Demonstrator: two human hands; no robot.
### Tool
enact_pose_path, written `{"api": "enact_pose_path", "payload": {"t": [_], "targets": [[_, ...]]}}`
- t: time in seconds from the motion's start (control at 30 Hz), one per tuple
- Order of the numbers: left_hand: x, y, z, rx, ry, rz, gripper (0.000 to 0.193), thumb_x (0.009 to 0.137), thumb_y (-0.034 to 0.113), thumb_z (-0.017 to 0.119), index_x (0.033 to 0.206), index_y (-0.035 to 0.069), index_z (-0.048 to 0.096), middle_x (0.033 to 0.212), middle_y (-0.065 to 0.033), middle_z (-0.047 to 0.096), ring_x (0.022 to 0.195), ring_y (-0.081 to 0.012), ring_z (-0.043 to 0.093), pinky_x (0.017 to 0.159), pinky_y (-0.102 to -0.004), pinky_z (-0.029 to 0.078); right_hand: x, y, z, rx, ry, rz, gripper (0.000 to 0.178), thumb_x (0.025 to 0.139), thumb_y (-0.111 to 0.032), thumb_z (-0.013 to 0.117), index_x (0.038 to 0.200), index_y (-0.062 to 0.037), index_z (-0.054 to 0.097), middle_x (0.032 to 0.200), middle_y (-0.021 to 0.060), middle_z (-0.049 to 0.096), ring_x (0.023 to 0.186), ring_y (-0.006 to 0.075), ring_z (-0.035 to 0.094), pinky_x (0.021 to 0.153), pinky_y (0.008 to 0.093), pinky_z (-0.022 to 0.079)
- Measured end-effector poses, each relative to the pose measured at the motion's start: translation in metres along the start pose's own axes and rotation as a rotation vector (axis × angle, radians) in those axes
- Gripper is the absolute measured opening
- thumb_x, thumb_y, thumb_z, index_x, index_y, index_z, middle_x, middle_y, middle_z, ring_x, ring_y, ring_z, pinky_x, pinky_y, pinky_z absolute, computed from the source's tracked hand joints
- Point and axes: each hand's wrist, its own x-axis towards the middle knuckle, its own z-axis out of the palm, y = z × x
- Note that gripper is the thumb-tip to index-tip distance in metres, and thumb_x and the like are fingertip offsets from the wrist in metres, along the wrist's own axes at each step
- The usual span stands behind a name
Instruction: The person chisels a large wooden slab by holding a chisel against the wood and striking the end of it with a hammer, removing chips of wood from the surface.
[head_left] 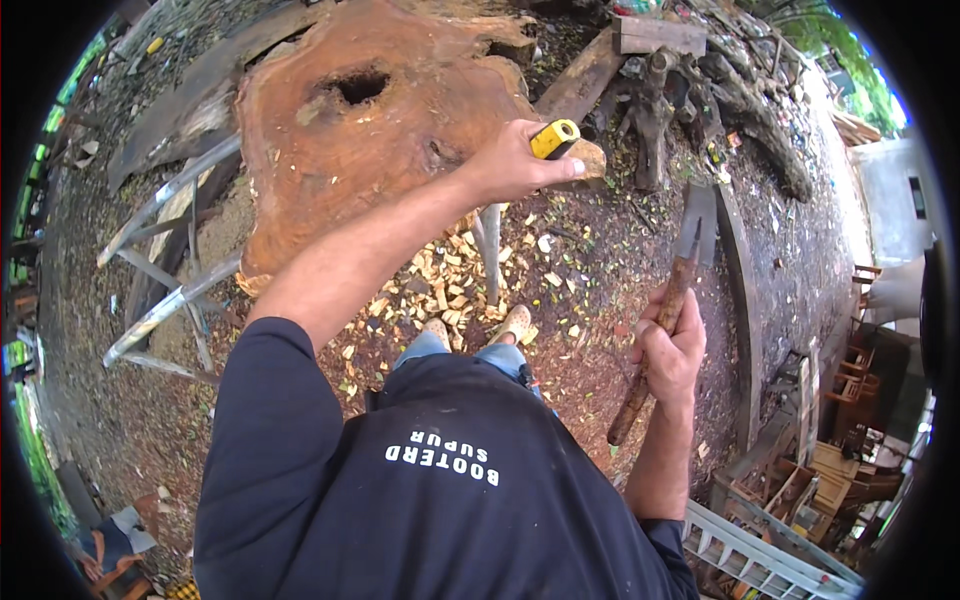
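Note:
My left hand (520, 165) reaches across to the right edge of a large reddish-brown wood slab (340, 190) and is closed round a yellow-and-black tool handle (553, 141), apparently a chisel's. The end of the handle points up toward me; its blade is hidden behind the hand and slab. To the right, my right hand (672, 345) grips the wooden shaft of an adze (640, 385). Its broad, flat metal head, with a dark slot in it, points away from me. The adze is held apart from the slab.
Metal legs (170, 310) support the slab on the left. Wood chips (450, 280) cover the ground around my feet (515, 322). A gnarled stump (655, 110) stands beyond on the right, near a long plank (742, 310). A ladder (760, 555) lies at the lower right.

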Motion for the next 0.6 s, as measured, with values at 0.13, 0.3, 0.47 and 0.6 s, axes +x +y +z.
{"api": "enact_pose_path", "payload": {"t": [0.13, 0.3, 0.47, 0.6], "targets": [[0.001, -0.011, 0.000, 0.094, -0.027, 0.028, 0.026, 0.086, 0.021, 0.078, 0.071, 0.010, 0.060, 0.065, 0.0065, 0.055, 0.061, -0.0035, 0.047, 0.056, -0.0254, 0.038, -0.008, 0.015, -0.004, -0.048, -0.001, 0.036, 0.027, 0.078, 0.000, 0.054, 0.105, 0.0017, 0.055, 0.064, 0.0013, 0.057, 0.045, 0.0080, 0.052, 0.041, 0.0238, 0.043], [0.001, -0.013, 0.002, 0.152, -0.064, 0.036, 0.027, 0.086, 0.021, 0.078, 0.070, 0.009, 0.059, 0.066, 0.0062, 0.056, 0.063, -0.0036, 0.048, 0.058, -0.0260, 0.040, -0.016, 0.020, -0.011, -0.005, 0.030, 0.107, 0.027, 0.078, 0.000, 0.054, 0.105, 0.0019, 0.054, 0.066, 0.0023, 0.059, 0.045, 0.0083, 0.053, 0.041, 0.0237, 0.043], [0.001, -0.013, 0.005, 0.210, -0.094, 0.056, 0.025, 0.086, 0.018, 0.076, 0.071, 0.007, 0.059, 0.066, 0.0060, 0.056, 0.062, -0.0033, 0.049, 0.057, -0.0266, 0.041, -0.014, 0.003, -0.016, -0.048, 0.059, 0.050, 0.030, 0.078, 0.003, 0.051, 0.108, 0.0022, 0.053, 0.067, 0.0031, 0.059, 0.046, 0.0077, 0.053, 0.040, 0.0224, 0.042], [-0.006, -0.018, -0.002, 0.245, -0.086, 0.079, 0.024, 0.086, 0.017, 0.076, 0.072, 0.007, 0.059, 0.066, 0.0062, 0.056, 0.062, -0.0030, 0.049, 0.056, -0.0261, 0.041, 0.004, -0.038, -0.011, -0.082, 0.020, -0.223, 0.033, 0.079, 0.006, 0.048, 0.111, 0.0017, 0.051, 0.068, 0.0022, 0.059, 0.049, 0.0038, 0.051, 0.040, 0.0200, 0.041]]}}
